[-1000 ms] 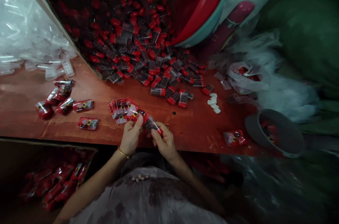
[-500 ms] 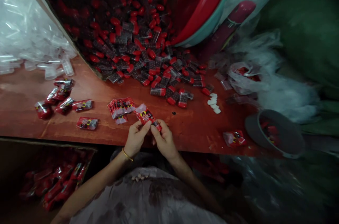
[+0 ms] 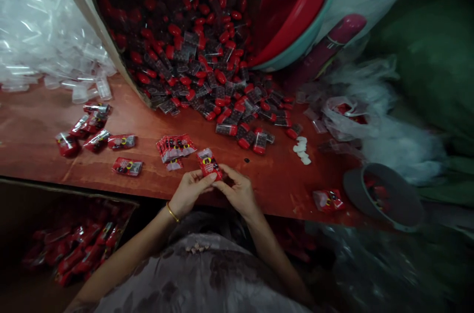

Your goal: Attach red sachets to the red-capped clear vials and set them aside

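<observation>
My left hand pinches a red printed packet with a yellow and black emblem by its lower end, the thumb lying across the front. At the packet's lower right edge, the fingers of my right hand close on it, partly hidden behind it. Just beyond my left hand lies a fanned stack of flat red printed sleeves. Farther left on the table, several filled red packets are grouped, with a single packet nearer the edge.
Small clear containers with red caps spill from a cardboard box. Clear plastic cups heap at left. Red and teal basins, a maroon flask and a grey pan stand right. Below left, an open box holds red packets.
The packet has turned more upright in my hands. My right hand has shifted its grip and opened slightly away from my left. The whole view has shifted a little.
</observation>
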Demonstrator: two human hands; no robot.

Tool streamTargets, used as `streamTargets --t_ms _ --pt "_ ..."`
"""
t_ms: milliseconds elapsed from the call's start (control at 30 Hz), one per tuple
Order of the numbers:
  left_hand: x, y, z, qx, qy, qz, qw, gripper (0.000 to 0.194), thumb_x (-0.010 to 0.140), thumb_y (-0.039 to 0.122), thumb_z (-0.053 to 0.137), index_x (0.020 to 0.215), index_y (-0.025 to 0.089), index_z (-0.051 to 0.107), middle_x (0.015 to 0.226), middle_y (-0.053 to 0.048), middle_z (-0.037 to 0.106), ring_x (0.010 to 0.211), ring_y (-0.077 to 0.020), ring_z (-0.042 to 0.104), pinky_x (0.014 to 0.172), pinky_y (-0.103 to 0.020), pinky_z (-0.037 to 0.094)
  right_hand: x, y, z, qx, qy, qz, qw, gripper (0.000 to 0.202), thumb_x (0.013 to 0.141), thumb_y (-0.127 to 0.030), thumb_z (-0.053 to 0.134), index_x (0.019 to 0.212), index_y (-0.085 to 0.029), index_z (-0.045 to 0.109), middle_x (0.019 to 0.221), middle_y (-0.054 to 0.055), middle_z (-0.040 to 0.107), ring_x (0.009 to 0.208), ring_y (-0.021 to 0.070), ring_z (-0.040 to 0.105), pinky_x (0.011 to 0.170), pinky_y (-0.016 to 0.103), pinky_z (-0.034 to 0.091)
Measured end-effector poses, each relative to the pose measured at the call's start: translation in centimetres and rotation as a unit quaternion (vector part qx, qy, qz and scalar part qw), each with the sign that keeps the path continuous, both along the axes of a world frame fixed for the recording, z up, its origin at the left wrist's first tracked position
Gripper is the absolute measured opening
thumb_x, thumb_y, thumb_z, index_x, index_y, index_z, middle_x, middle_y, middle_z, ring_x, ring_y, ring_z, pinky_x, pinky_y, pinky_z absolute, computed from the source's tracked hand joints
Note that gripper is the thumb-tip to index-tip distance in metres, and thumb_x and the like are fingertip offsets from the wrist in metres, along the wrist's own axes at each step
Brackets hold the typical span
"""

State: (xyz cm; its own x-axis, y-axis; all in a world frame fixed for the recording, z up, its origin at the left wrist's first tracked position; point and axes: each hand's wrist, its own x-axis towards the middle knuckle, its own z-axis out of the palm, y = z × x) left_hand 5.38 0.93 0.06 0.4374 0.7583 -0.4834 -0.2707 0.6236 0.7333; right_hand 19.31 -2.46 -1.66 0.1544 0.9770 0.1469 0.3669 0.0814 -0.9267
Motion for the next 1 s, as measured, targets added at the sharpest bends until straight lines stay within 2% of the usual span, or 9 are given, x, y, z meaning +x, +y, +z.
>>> streamTargets --t_ms 67,167,300,400,467,633,800,900,1000 --pt "-0.3 0.1 -0.1 -0.003 -0.005 -0.011 1.0 0.037 0.058 0.038 0.078 0.085 0.014 0.072 0.081 -0.007 0.072 0.065 -0.012 0.064 0.068 -0.024 0.05 -0.2 0.1 0.0 0.027 -0.031 0.009 0.999 0.028 0.074 -0.033 0.065 0.101 -0.022 0.066 0.08 0.002 0.07 0.067 0.0155 0.062 0.066 0.028 0.05" --pt "-0.9 0.2 -0.3 -0.011 -0.012 -0.016 1.0 0.037 0.059 0.039 0.077 0.085 0.013 0.071 0.08 -0.008 0.072 0.065 -0.0127 0.065 0.066 -0.024 0.05 -0.7 0.2 -0.1 0.038 -0.047 -0.008 0.998 0.024 0.076 -0.033 0.062 0.096 -0.021 0.067 0.076 0.003 0.069 0.065 0.0166 0.061 0.065 0.029 0.05" --pt "-1.8 0.4 -0.5 -0.044 -0.028 -0.051 0.997 0.042 0.06 0.047 0.074 0.082 0.012 0.07 0.077 -0.011 0.071 0.064 -0.0151 0.066 0.064 -0.026 0.051 -1.0 0.3 -0.3 -0.021 0.008 0.02 1.0 0.024 0.077 -0.033 0.06 0.096 -0.019 0.064 0.071 0.001 0.065 0.057 0.013 0.056 0.058 0.026 0.048" --pt "-2.5 0.8 -0.5 -0.022 -0.011 -0.008 1.0 0.043 0.061 0.052 0.071 0.079 0.013 0.069 0.074 -0.008 0.071 0.064 -0.0142 0.065 0.064 -0.025 0.051 -1.2 0.6 -0.3 -0.08 0.079 0.083 0.99 0.028 0.08 -0.037 0.056 0.099 -0.017 0.061 0.06 -0.003 0.056 0.046 0.0096 0.049 0.046 0.022 0.043" --pt "-2.7 0.9 -0.5 0.01 0.021 0.026 0.999 0.04 0.059 0.05 0.073 0.075 0.013 0.069 0.072 -0.006 0.07 0.063 -0.0121 0.063 0.063 -0.023 0.051 -1.5 0.7 -0.3 -0.096 0.093 0.108 0.985 0.029 0.079 -0.038 0.056 0.099 -0.016 0.06 0.06 -0.004 0.054 0.045 0.0091 0.047 0.044 0.021 0.041" --pt "-2.4 0.6 -0.2 0.014 0.03 0.03 0.999 0.041 0.053 0.043 0.079 0.077 0.012 0.069 0.071 -0.004 0.069 0.058 -0.0098 0.06 0.055 -0.02 0.048 -1.8 0.6 -0.1 -0.07 -0.003 0.095 0.993 0.026 0.08 -0.035 0.054 0.096 -0.016 0.062 0.059 -0.002 0.057 0.049 0.0118 0.052 0.047 0.022 0.042" --pt "-2.5 0.1 -0.1 0.003 0.017 0.037 0.999 0.041 0.053 0.044 0.078 0.074 0.011 0.067 0.064 -0.002 0.066 0.053 -0.0087 0.058 0.054 -0.02 0.048 -2.3 0.7 -0.3 -0.022 -0.093 0.078 0.992 0.022 0.082 -0.037 0.052 0.087 -0.019 0.064 0.061 -0.001 0.063 0.053 0.014 0.057 0.052 0.023 0.044" --pt "-3.8 0.4 0.1 0.031 0.054 0.064 0.996 0.039 0.055 0.046 0.076 0.072 0.012 0.067 0.06 -0.002 0.065 0.047 -0.0103 0.058 0.048 -0.02 0.045 -3.2 1.1 -0.3 0.006 -0.122 0.078 0.989 0.022 0.082 -0.04 0.053 0.077 -0.02 0.061 0.06 -0.001 0.063 0.053 0.0137 0.057 0.052 0.023 0.044" --pt "-6.6 0.8 0.3 0.107 0.145 0.115 0.977 0.034 0.059 0.043 0.074 0.072 0.012 0.068 0.062 -0.003 0.066 0.043 -0.0101 0.055 0.044 -0.02 0.041 -3.9 1.5 -0.3 0.014 -0.132 0.071 0.989 0.021 0.086 -0.038 0.047 0.085 -0.02 0.059 0.064 0.0 0.064 0.056 0.0137 0.059 0.053 0.023 0.044"
